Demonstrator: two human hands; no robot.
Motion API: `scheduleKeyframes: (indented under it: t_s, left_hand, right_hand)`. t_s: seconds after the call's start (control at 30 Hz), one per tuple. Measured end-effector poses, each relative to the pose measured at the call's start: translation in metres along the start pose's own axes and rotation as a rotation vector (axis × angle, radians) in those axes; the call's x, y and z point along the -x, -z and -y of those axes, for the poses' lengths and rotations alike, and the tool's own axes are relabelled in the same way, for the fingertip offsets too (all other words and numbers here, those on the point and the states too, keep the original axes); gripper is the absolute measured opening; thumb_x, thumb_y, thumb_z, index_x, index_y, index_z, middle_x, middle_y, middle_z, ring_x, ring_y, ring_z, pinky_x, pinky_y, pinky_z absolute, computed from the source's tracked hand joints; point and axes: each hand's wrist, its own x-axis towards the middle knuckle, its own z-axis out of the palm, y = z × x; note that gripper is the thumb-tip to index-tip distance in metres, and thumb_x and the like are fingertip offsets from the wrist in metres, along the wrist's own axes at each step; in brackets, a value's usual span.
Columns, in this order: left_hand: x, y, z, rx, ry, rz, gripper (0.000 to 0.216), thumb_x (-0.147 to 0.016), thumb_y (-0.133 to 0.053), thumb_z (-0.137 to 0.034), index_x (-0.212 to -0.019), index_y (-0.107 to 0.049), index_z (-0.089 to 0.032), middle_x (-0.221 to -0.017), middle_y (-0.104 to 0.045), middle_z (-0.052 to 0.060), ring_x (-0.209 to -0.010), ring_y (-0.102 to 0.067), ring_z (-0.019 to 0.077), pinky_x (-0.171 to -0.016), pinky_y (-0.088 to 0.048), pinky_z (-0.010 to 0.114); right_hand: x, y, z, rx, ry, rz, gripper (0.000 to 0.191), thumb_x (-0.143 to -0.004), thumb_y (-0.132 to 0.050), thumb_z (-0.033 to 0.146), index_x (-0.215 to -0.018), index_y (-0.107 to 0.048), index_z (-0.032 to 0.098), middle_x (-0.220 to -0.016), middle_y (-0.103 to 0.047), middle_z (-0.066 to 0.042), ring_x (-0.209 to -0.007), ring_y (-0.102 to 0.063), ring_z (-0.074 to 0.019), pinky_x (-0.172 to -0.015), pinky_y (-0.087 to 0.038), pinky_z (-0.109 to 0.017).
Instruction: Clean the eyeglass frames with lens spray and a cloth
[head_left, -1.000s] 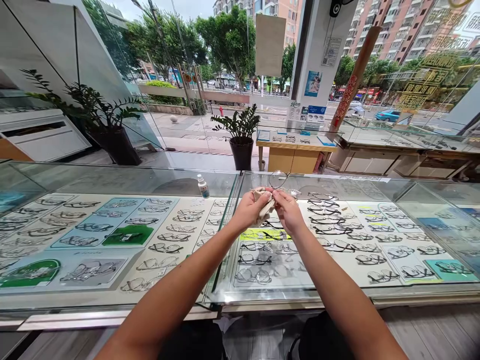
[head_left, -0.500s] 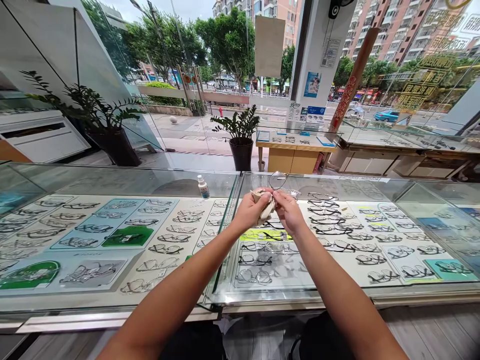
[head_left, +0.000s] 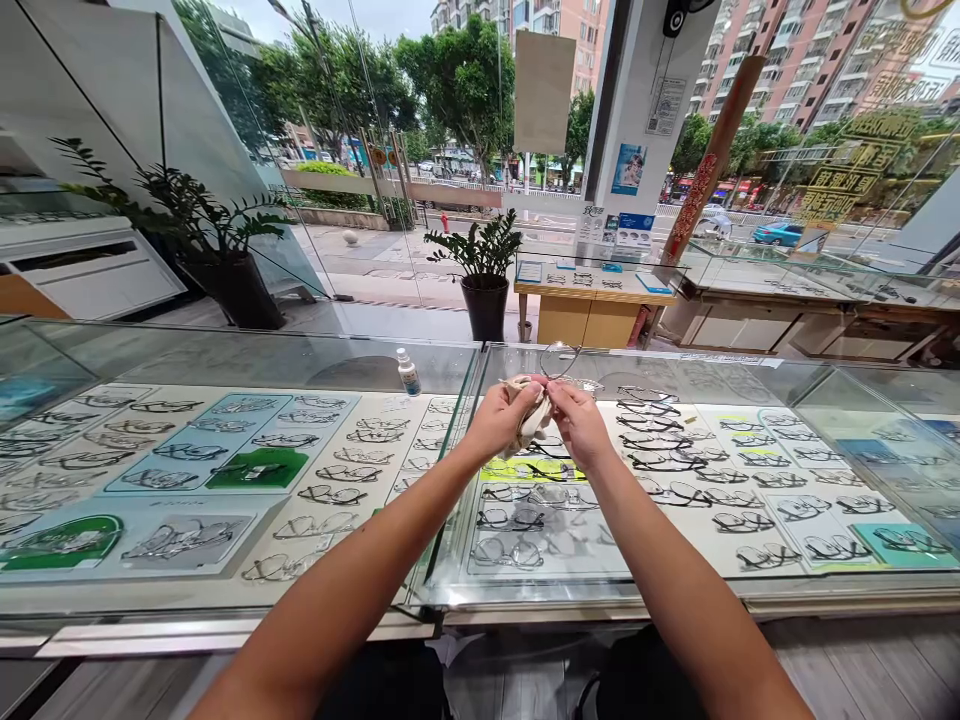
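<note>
Snugly, the left hand grips a cloth, fingers closed, while the right hand apparently pinches eyeglasses.

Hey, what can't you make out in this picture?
All in the head view:
Held eyeglasses: partly hidden by the cloth and right hand.
Left hand: some fingers hidden behind the cloth.
White bottle: label print too small to read.
Left arm, right arm: cut off by the bottom edge.

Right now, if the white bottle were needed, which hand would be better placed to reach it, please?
Probably the left hand: it is nearer the white bottle, though it holds a cloth; the right hand, farther away, grips the eyeglasses.
</note>
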Motion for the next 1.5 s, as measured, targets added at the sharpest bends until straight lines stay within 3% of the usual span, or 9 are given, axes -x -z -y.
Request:
scheduleKeyframes:
  t_s: [0.17, 0.3, 0.53, 0.7, 0.8, 1.13, 1.23, 1.4, 1.5]
  left_hand:
    - [-0.003, 0.006, -0.001, 0.012, -0.031, 0.068, 0.059, -0.085, -0.077, -0.066, -0.112, -0.075, -0.014, -0.083, -0.072, 0.005, -0.074, -0.067, 0.0146, -0.069, -0.057, 0.025]
    - [-0.001, 0.008, -0.003, 0.031, 0.036, 0.16, 0.062, -0.08, -0.087, -0.054, -0.127, -0.071, -0.018, -0.096, -0.074, 0.006, -0.079, -0.068, 0.0141, -0.072, -0.057, 0.023]
    - [-0.003, 0.003, 0.0, 0.003, -0.007, -0.023, 0.062, -0.084, -0.076, -0.07, -0.108, -0.075, -0.013, -0.076, -0.07, 0.003, -0.061, -0.063, 0.0146, -0.057, -0.056, 0.027]
    - [-0.004, 0.015, -0.006, 0.0, 0.034, 0.168, 0.058, -0.082, -0.083, -0.061, -0.119, -0.076, -0.016, -0.091, -0.076, 0.007, -0.08, -0.07, 0.0166, -0.073, -0.058, 0.026]
    - [-0.002, 0.017, -0.008, -0.016, 0.081, 0.229, 0.065, -0.08, -0.087, -0.055, -0.13, -0.071, -0.017, -0.092, -0.075, 0.007, -0.075, -0.069, 0.0154, -0.067, -0.055, 0.024]
    - [-0.008, 0.011, -0.004, -0.063, -0.026, -0.039, 0.056, -0.083, -0.076, -0.071, -0.092, -0.076, -0.015, -0.079, -0.072, 0.005, -0.074, -0.065, 0.0172, -0.071, -0.055, 0.029]
    - [-0.014, 0.022, -0.007, -0.075, -0.098, -0.222, 0.058, -0.08, -0.077, -0.074, -0.08, -0.07, -0.017, -0.074, -0.068, 0.003, -0.066, -0.059, 0.0145, -0.062, -0.048, 0.026]
    - [-0.021, 0.048, -0.012, -0.114, -0.193, -0.515, 0.059, -0.087, -0.063, -0.08, -0.09, -0.065, -0.021, -0.075, -0.063, 0.002, -0.064, -0.055, 0.0165, -0.06, -0.043, 0.03]
    - [-0.019, 0.058, -0.016, -0.371, -0.334, -0.58, 0.052, -0.101, -0.043, -0.073, -0.096, -0.062, -0.024, -0.075, -0.06, 0.001, -0.064, -0.052, 0.0175, -0.064, -0.039, 0.031]
  right_hand:
    - [0.0, 0.0, 0.003, -0.008, -0.024, -0.026, 0.029, -0.076, -0.088, 0.049, -0.088, -0.086, 0.023, -0.099, -0.08, -0.003, -0.086, -0.067, -0.0178, -0.074, -0.053, -0.029]
    - [-0.002, 0.003, 0.001, -0.034, -0.04, -0.064, 0.034, -0.073, -0.09, 0.051, -0.095, -0.086, 0.025, -0.093, -0.08, -0.003, -0.085, -0.068, -0.0189, -0.074, -0.054, -0.029]
    - [-0.001, 0.002, -0.005, 0.089, 0.052, -0.011, 0.03, -0.079, -0.086, 0.054, -0.083, -0.084, 0.024, -0.095, -0.076, -0.002, -0.088, -0.065, -0.0176, -0.078, -0.052, -0.029]
    - [0.0, 0.004, 0.0, 0.038, -0.001, -0.034, 0.034, -0.079, -0.086, 0.053, -0.096, -0.087, 0.024, -0.098, -0.08, -0.005, -0.095, -0.068, -0.0209, -0.08, -0.053, -0.031]
    - [-0.002, 0.007, 0.001, 0.054, 0.008, -0.039, 0.034, -0.079, -0.086, 0.052, -0.098, -0.087, 0.024, -0.103, -0.081, -0.004, -0.093, -0.068, -0.0201, -0.078, -0.053, -0.03]
    - [-0.002, 0.007, 0.005, 0.071, 0.045, -0.044, 0.031, -0.08, -0.085, 0.052, -0.094, -0.086, 0.025, -0.106, -0.081, -0.005, -0.103, -0.069, -0.0228, -0.091, -0.054, -0.035]
    - [-0.004, 0.011, 0.014, 0.006, 0.064, -0.096, 0.029, -0.08, -0.086, 0.049, -0.094, -0.085, 0.024, -0.113, -0.082, -0.006, -0.103, -0.07, -0.0216, -0.093, -0.054, -0.035]
    - [-0.007, 0.018, 0.022, -0.053, 0.059, -0.096, 0.022, -0.083, -0.08, 0.044, -0.092, -0.083, 0.024, -0.114, -0.082, -0.007, -0.103, -0.071, -0.0192, -0.095, -0.054, -0.032]
    - [-0.007, 0.018, 0.022, -0.041, 0.068, -0.104, 0.02, -0.084, -0.077, 0.042, -0.087, -0.082, 0.023, -0.107, -0.083, -0.007, -0.099, -0.072, -0.0197, -0.095, -0.054, -0.033]
